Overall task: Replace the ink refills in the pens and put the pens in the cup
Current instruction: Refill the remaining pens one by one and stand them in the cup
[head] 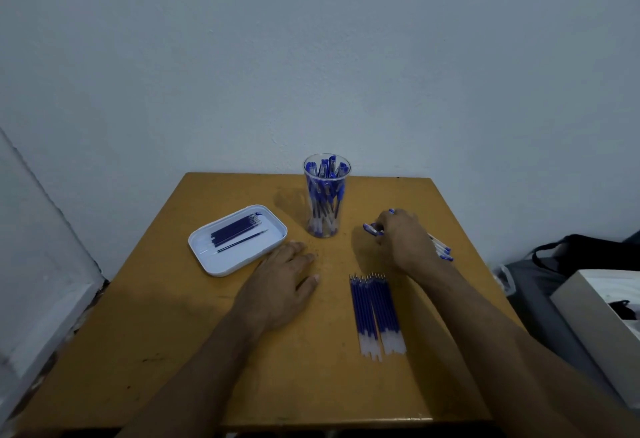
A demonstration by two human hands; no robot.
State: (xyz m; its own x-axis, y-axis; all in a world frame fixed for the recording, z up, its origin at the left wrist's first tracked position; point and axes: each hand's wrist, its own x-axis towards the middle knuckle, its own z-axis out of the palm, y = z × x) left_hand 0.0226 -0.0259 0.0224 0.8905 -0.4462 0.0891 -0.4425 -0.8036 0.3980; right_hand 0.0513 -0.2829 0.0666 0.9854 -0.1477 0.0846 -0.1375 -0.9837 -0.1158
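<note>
So the table (194,351) took up most of the view, a plain mustard-yellow top pushed against the wall. At about 10 o'clock from the middle sat a white tray (221,266) with a little bunch of dark used refills (235,231) lying in it. At 12 o'clock stood the clear cup (325,195), already pretty full of blue-capped pens standing on end. Off the table at 3 o'clock there was a dark bag (585,252) and a white box (602,316).

The left hand (284,281) lay flat on the table at roughly 9 o'clock of centre, fingers straight and relaxed, holding nothing, just beside the tray's near corner. The right hand (403,240) was out at 2 o'clock with its fingers curled round a pen (372,229) from the loose pile of pens (441,250) that poked out from under it. At 5 o'clock lay the row of fresh refills (375,313), tips pointing away from the person.

Handling-wise, my guess is these pens are light, stiff plastic and a bit slick, so they'd roll if nudged. I'd pinch the barrel near the middle with one hand and twist the tip end off with the other. The refills look thin and bendy, so best picked up one at a time by the clear tail end, not the inky tip.
</note>
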